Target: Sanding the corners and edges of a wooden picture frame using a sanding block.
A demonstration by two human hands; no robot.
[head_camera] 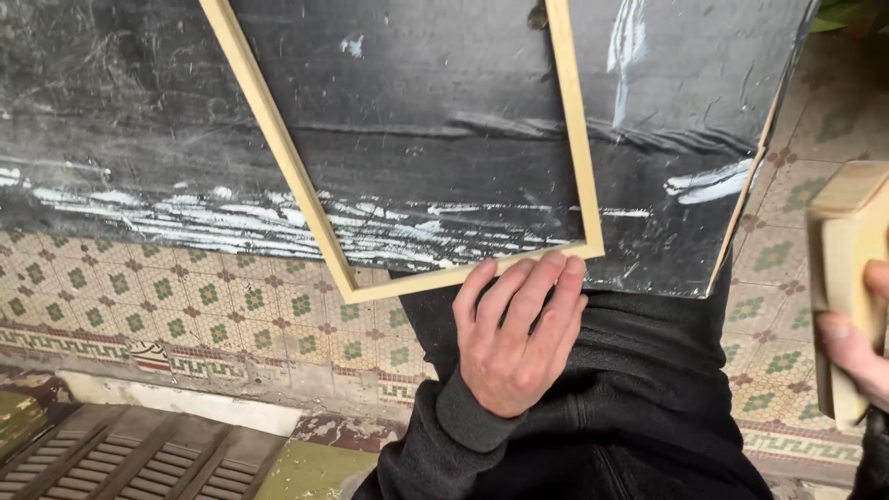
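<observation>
Item: pale wooden frame (pixel 370 176), corner at 6 o'clock overhanging the black board (pixel 444 111), pinned by the left hand (pixel 514 338), fingers flat; right hand (pixel 857 347) at 3 o'clock grips 1 wooden block (pixel 847 278); risk: frame slips if pressure eases.

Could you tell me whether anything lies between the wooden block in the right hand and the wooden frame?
Nothing visible does. The right hand holds the wooden block apart from the wooden frame; only the black board lies between. The left hand rests on the frame's lower edge.
</observation>
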